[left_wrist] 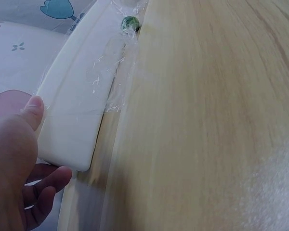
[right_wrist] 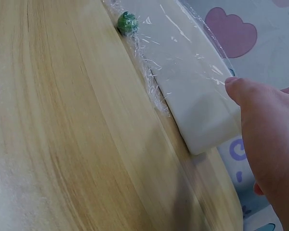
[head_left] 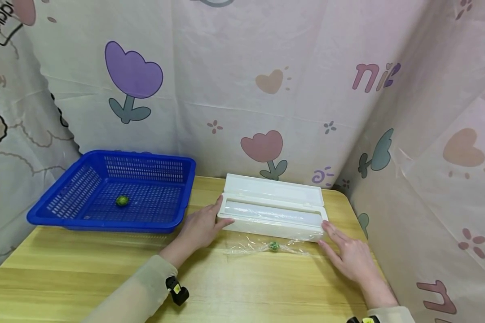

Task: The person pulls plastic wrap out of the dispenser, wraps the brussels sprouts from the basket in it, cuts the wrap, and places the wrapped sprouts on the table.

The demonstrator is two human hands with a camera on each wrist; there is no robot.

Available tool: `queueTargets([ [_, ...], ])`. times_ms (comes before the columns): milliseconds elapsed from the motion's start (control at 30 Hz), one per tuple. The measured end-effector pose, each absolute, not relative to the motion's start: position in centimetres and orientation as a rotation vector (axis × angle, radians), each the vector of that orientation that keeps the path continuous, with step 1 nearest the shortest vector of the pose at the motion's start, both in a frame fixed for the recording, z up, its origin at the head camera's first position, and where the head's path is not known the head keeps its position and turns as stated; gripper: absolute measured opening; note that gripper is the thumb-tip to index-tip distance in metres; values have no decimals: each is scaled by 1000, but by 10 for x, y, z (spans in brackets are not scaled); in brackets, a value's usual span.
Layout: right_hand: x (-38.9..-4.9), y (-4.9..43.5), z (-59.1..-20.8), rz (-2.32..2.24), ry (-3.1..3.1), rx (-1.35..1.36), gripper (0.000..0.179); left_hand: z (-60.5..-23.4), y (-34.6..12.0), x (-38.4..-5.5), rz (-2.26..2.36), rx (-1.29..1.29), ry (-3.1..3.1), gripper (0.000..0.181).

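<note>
A long white cling film dispenser box (head_left: 272, 226) lies on the table with its lid (head_left: 274, 189) raised at the back, the film roll (head_left: 272, 212) showing inside. My left hand (head_left: 201, 226) holds its left end, thumb at the front and fingers round the end. At the right end my right hand (head_left: 348, 256) holds the corner between thumb and fingers. Clear cling film (left_wrist: 103, 79) hangs over the box's front onto the table. A small patterned green ball (right_wrist: 127, 23) sits in the gathered film along the front edge, between the hands and apart from both.
A blue plastic basket (head_left: 178, 195) stands at the back left, with one small green ball (head_left: 122, 200) in it. The wooden table (head_left: 242, 287) stretches in front of the box. A printed curtain (head_left: 210, 89) hangs behind and on both sides.
</note>
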State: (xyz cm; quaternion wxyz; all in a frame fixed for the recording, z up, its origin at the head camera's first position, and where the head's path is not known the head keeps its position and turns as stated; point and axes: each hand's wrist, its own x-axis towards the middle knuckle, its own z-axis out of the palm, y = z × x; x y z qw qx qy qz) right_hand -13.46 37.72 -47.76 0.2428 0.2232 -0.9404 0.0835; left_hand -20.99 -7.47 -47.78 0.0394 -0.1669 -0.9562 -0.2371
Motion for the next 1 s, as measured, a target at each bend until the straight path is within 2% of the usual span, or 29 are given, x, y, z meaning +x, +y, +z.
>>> queueTargets([
  [1000, -130, 375, -475, 289, -2646, 507, 54, -479, -74, -210, -720, -496, -2925, 96],
])
